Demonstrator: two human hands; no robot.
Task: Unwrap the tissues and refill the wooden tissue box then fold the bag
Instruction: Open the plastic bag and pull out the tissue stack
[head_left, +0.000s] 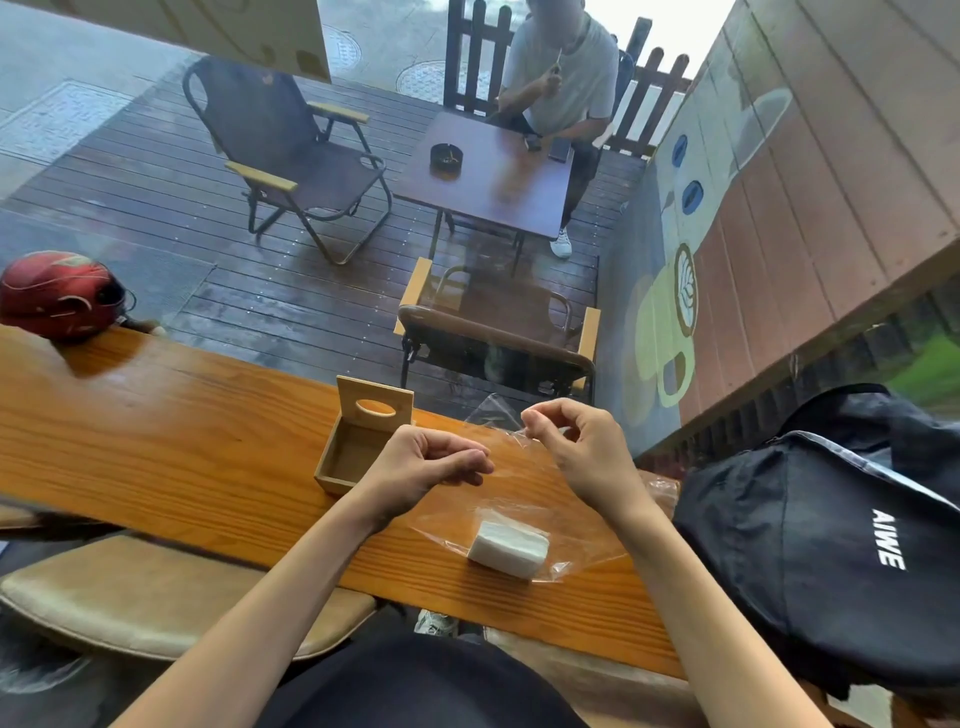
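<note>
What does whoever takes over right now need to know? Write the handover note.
Left hand: pinches the clear plastic bag near its mouth.
Right hand: pinches the bag's far edge, raised above the counter.
Tissues: white stack, inside the bag, lying on the wooden counter.
Wooden tissue box: open, lid upright, looks empty, left of the bag.
Done: box opened.
Left: pull tissues out, fill box, close the lid, fold bag.

Your single head camera looks forward and steeply down from close above the long orange wooden counter (156, 415), facing out through glass onto a dark plank deck (291, 291).
</note>
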